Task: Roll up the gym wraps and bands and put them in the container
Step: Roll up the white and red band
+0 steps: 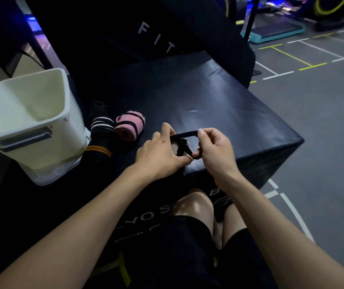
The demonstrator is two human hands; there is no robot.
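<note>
A black band (184, 134) is stretched between my two hands above the near edge of a black padded box (208, 105). My left hand (160, 152) pinches its left end, with more black strap bunched under the fingers. My right hand (214, 151) pinches the right end between thumb and fingers. A rolled pink wrap with black stripes (129, 125) lies on the box to the left. Beside it lie a black wrap with white stripes (101, 124) and a black wrap with orange stripes (99, 152). A white container (29, 122) stands open at the far left.
A black padded block with white letters (146, 28) leans behind the box. Grey gym floor with painted lines (313, 101) spreads to the right, with a teal step platform (275, 32) farther back. My knees (196, 205) are just below the box's front edge.
</note>
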